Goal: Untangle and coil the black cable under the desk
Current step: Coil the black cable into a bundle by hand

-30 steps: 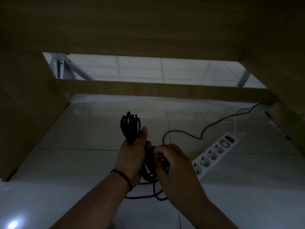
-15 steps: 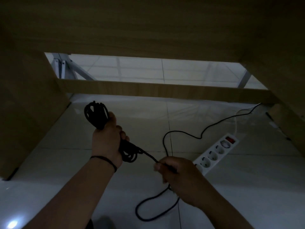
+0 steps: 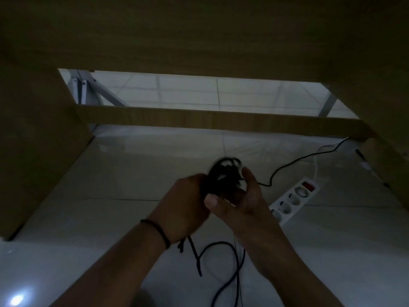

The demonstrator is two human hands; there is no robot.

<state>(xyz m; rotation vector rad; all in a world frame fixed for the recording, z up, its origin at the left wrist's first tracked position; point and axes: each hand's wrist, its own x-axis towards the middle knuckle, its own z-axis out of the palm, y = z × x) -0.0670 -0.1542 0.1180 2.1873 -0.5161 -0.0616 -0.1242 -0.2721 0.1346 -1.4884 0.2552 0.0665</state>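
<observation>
The black cable (image 3: 223, 173) is bunched in loops between both hands, held above the white tiled floor under the desk. My left hand (image 3: 183, 209), with a black band on the wrist, grips the bundle from the left. My right hand (image 3: 241, 202) cups it from the right, thumb pressed at the lower front. A loose length of the black cable hangs below the hands and curls over the floor (image 3: 232, 262). Another stretch runs from the bundle off to the far right, toward the desk's side panel.
A white power strip (image 3: 294, 200) with a red switch lies on the floor just right of my hands. Wooden desk panels (image 3: 33, 151) close in left and right, a crossbar (image 3: 199, 118) spans the back, the desktop is overhead.
My left hand has swung back right with the coil, and my right hand has risen to meet it. The hands were apart with cable stretched between them; now both hold the bundle.
</observation>
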